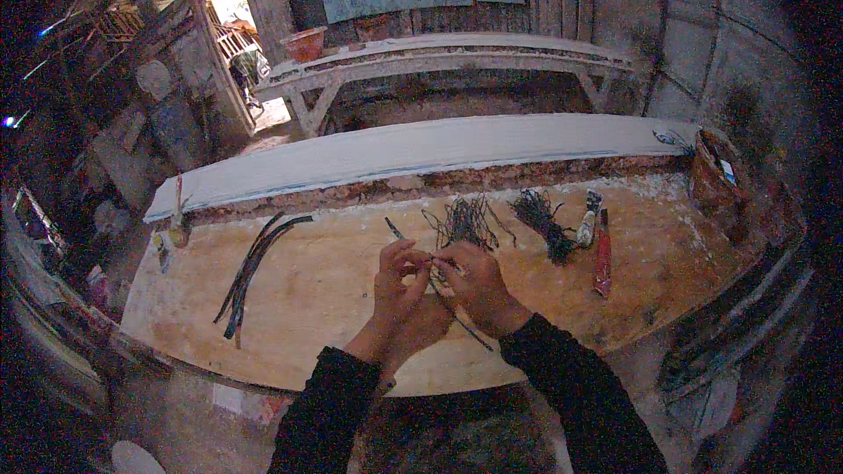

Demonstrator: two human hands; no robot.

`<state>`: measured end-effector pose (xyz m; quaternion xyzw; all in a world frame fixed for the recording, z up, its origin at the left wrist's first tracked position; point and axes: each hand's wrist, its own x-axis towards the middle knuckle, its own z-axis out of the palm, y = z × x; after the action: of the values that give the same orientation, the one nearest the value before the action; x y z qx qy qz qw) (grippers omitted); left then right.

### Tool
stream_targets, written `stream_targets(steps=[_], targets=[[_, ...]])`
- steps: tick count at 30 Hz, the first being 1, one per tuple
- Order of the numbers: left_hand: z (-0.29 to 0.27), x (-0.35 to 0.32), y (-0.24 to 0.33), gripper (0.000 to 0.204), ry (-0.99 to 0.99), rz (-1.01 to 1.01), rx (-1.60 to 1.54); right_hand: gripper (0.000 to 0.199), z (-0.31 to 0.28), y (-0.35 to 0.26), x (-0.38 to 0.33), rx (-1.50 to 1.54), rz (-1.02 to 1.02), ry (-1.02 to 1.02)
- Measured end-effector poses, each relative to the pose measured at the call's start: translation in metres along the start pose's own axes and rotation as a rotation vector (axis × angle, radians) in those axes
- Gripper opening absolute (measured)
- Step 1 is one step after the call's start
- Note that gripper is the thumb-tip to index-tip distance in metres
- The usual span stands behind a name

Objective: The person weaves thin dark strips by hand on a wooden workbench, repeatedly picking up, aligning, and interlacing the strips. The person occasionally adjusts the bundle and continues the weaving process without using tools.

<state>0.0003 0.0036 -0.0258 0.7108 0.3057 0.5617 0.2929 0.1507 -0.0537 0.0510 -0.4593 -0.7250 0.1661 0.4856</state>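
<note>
A thin dark strip (474, 333) runs slantwise through both my hands, one end showing beyond the fingers and the other hanging toward me. My left hand (399, 288) pinches it between thumb and fingertips. Against those fingertips, my right hand (481, 285) is closed in a pinch as well. What exactly lies between the fingertips is too small to make out. Just beyond my hands is a loose bundle of dark cords (466, 221). A second dark cord bundle (544, 221) lies to its right. Several flat dark strips (250, 274) lie together at the left.
A red tool (602, 256) and a small white-and-black bundle (588, 219) lie on the wooden tabletop (325, 333) to the right. Along its far side runs a raised pale board (421, 145). A brown bag (713, 171) stands at the right end, a brush-like object (178, 211) at the left.
</note>
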Motion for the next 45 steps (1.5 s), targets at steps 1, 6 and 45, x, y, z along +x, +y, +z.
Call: stream_targets(steps=[1, 6, 45], targets=[[0.003, 0.002, 0.003, 0.037, 0.018, 0.02, 0.011, 0.014, -0.002, -0.001, 0.0, -0.019, 0.005, 0.0], [-0.002, 0.002, 0.01, 0.043, 0.0, -0.001, 0.012, 0.015, 0.009, 0.017, -0.002, 0.029, -0.034, 0.02], [-0.007, 0.019, 0.045, 0.015, -0.138, -0.749, -0.872, 0.015, 0.017, 0.046, -0.003, 1.005, 0.497, -0.084]])
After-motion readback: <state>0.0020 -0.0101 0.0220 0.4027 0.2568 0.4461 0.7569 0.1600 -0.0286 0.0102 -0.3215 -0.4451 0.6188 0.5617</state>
